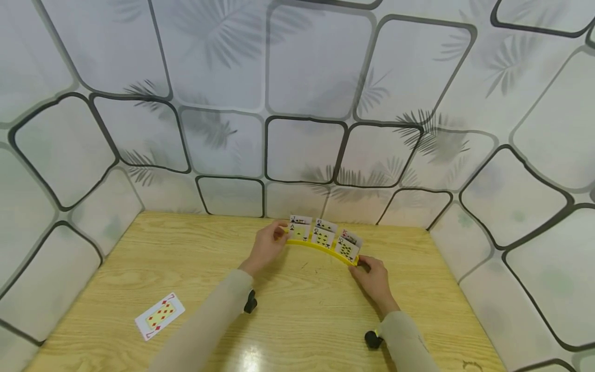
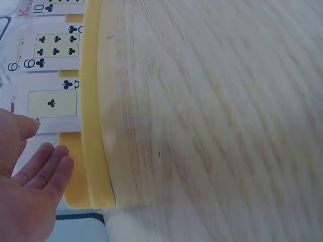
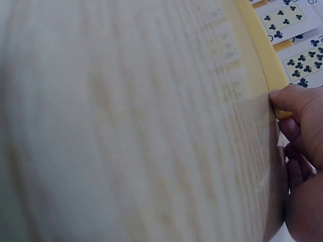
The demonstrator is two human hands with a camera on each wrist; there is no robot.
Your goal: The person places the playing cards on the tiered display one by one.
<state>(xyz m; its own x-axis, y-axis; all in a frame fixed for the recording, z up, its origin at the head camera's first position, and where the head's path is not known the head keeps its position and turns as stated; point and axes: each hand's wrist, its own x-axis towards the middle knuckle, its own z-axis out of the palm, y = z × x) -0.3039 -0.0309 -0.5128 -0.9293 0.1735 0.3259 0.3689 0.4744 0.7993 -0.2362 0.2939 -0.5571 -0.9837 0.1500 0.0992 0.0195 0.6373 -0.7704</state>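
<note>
A curved yellow card holder stands on the table and bears three overlapping pairs of upright playing cards. At its left end is the ace of clubs with a jack behind it. Another club card is in the middle, and the ten of clubs is at the right, before a king. My left hand is at the holder's left end, thumb by the ace's edge, fingers loosely bent beside the yellow strip. With thumb in front and fingers behind, my right hand pinches the holder's right end.
A seven of diamonds lies face up on the wooden table, left of my left forearm. Patterned cloth walls enclose the table at the back and sides.
</note>
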